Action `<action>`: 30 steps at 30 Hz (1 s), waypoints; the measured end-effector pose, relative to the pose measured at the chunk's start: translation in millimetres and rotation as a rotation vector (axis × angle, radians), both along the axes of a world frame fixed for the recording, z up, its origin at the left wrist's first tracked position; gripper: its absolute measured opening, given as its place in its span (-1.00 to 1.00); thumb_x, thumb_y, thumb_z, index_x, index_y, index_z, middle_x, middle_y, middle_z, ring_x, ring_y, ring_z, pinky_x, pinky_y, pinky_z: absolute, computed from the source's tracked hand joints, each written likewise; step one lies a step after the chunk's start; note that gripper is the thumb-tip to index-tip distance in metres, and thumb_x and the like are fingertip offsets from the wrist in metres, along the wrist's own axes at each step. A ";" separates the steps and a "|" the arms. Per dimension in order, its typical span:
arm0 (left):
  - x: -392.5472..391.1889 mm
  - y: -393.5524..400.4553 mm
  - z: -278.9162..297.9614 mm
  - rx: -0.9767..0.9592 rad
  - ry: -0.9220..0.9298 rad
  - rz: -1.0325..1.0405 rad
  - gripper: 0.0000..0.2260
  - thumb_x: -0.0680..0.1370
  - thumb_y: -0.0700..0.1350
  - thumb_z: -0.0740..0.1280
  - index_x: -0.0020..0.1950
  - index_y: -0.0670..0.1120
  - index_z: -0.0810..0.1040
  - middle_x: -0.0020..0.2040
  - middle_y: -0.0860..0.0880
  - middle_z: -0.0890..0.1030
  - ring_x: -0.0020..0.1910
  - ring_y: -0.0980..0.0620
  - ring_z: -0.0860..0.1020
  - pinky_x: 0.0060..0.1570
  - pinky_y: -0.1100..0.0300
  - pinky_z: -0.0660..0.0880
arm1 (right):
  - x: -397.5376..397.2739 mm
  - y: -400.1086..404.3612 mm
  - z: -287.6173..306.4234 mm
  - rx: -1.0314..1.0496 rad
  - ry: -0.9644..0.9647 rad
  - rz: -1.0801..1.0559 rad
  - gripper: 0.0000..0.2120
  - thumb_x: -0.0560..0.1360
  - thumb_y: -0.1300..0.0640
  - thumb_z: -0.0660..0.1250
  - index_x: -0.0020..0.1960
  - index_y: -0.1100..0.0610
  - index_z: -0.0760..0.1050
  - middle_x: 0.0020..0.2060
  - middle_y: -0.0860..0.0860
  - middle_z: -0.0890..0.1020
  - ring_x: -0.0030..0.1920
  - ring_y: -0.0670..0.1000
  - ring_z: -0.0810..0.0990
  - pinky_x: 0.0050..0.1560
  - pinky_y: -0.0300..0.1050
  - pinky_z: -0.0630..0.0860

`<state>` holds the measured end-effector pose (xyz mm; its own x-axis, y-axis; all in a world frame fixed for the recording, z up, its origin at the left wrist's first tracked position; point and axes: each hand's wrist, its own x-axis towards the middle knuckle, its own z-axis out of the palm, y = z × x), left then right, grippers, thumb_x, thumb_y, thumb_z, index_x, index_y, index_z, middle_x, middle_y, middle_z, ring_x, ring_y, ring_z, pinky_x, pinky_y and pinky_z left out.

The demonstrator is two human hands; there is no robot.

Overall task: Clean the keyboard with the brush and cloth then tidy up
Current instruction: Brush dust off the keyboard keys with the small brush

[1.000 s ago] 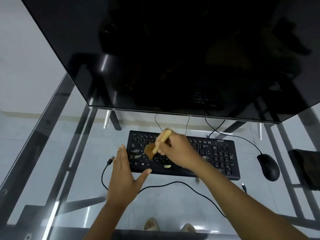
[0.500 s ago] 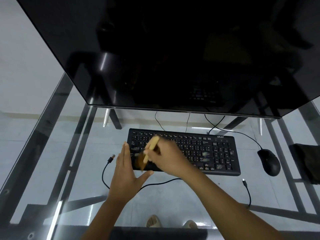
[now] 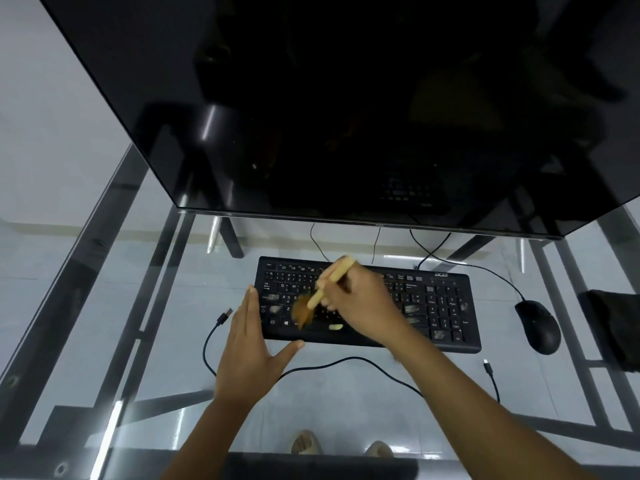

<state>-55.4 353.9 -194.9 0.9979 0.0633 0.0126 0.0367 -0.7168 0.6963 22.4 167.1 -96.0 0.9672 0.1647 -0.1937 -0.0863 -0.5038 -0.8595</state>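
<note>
Overhead, we look down through a glass desk (image 3: 104, 306) at a black keyboard (image 3: 446, 306) lying below a large dark monitor (image 3: 311, 98). Our right hand (image 3: 363, 306) is curled round the pale wooden handle of a brush (image 3: 329, 280), gripping it like a pen; the handle tilts up and away from us, while the brown bristles, blurred, sit on the keys at the left half of the board. Our left hand (image 3: 249, 348) lies flat at the keyboard's left end, fingers straight and together along its edge, thumb spread out against the front rim. Pale smudges show on several keys, left and right, and a small light scrap lies near the space bar.

A black mouse (image 3: 538, 327) rests on the glass just right of the keyboard, its cord running up behind the board. Farther right, at the frame's edge, we see a dark folded cloth (image 3: 616, 327), well apart from both hands. A loose black cable (image 3: 346, 360) curves across the glass in front of the keyboard, one plug near our left hand, the other toward the mouse. Below the glass, we glimpse the tips of two feet (image 3: 306, 441).
</note>
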 end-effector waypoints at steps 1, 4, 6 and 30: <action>-0.6 1.7 -0.7 0.011 0.001 -0.001 0.03 0.35 0.29 0.43 0.56 0.06 -0.19 0.56 -0.02 0.11 0.52 0.02 0.12 0.38 0.07 0.27 | -1.5 0.9 -1.9 -0.061 -0.001 0.041 -0.97 0.56 0.14 0.33 -0.05 0.07 0.53 -0.25 -0.04 0.66 -0.23 -0.05 0.67 -0.15 -0.08 0.65; -0.9 0.4 0.4 -0.010 0.029 -0.007 0.03 0.34 0.32 0.41 0.56 0.06 -0.18 0.56 0.00 0.10 0.52 0.04 0.13 0.39 0.03 0.28 | 4.5 -7.2 -0.7 -0.051 -0.234 -0.204 -0.90 0.57 0.22 0.31 -0.08 0.05 0.49 -0.24 -0.10 0.63 -0.24 -0.16 0.63 -0.22 -0.29 0.56; 0.9 -1.3 0.8 -0.023 0.030 0.000 0.03 0.34 0.33 0.40 0.57 0.02 -0.15 0.56 0.00 0.12 0.51 0.04 0.14 0.39 0.02 0.29 | 9.6 -9.6 3.5 0.034 -0.184 -0.210 -0.84 0.57 0.22 0.31 -0.11 -0.02 0.47 -0.25 -0.08 0.65 -0.23 -0.09 0.65 -0.20 -0.21 0.60; 35.4 -58.0 23.6 0.360 -0.036 -0.322 -0.15 0.50 0.39 0.08 0.55 -0.19 0.02 0.57 -0.12 0.01 0.55 -0.02 -0.14 0.50 -0.13 -0.06 | 15.6 -44.2 13.2 -0.079 -0.028 -0.075 -0.94 0.57 0.24 0.28 -0.03 0.12 0.51 -0.28 -0.06 0.66 -0.26 -0.10 0.67 -0.15 -0.16 0.65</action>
